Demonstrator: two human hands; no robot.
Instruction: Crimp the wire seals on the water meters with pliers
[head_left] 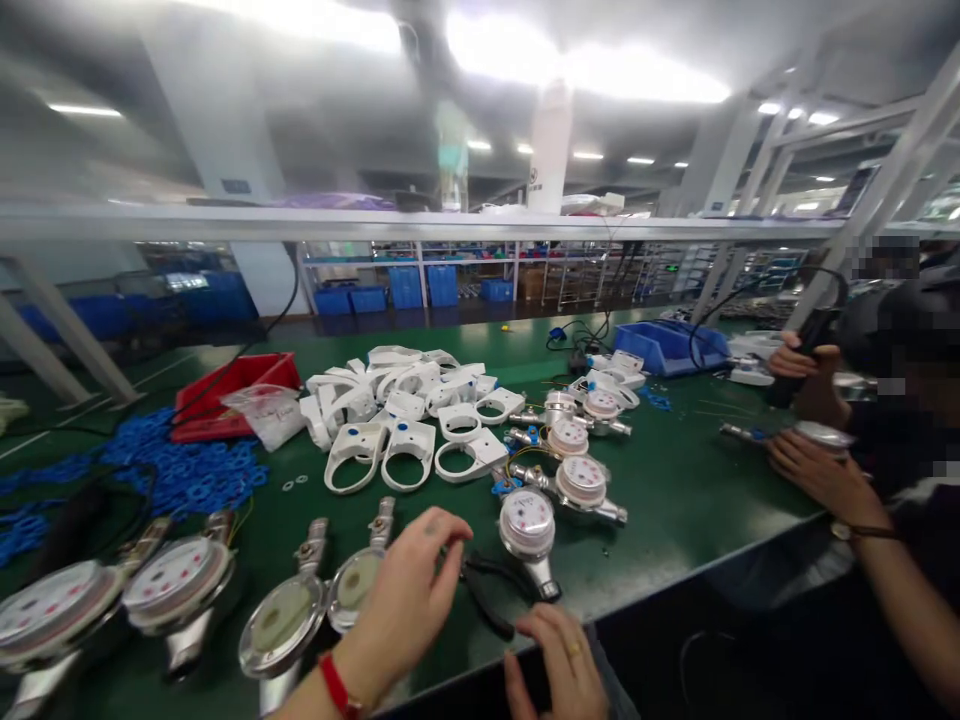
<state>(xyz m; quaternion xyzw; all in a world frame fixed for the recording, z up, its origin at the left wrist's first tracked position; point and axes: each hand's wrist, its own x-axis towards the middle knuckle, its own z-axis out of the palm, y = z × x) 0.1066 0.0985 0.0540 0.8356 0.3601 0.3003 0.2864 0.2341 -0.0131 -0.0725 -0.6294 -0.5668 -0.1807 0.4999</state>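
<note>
My left hand [411, 598], with a red band on its wrist, hovers over the near table edge with the fingers curled together; what they hold, if anything, is hidden. Just left of it lie two steel water meters [319, 605] with pale dials. My right hand [561, 662], wearing a ring, rests flat on the table's front edge with fingers stretched, holding nothing. Black pliers [487, 595] lie between my hands. A water meter with a white and red dial [528, 524] stands just beyond them.
White plastic brackets [405, 415] are piled mid-table, with more meters [581, 470] to their right. Blue rings [180, 470], a red tray [232, 385] and larger meters [112, 590] lie left. A blue bin [664, 345] sits far right. A co-worker's hands [821, 470] work at the right.
</note>
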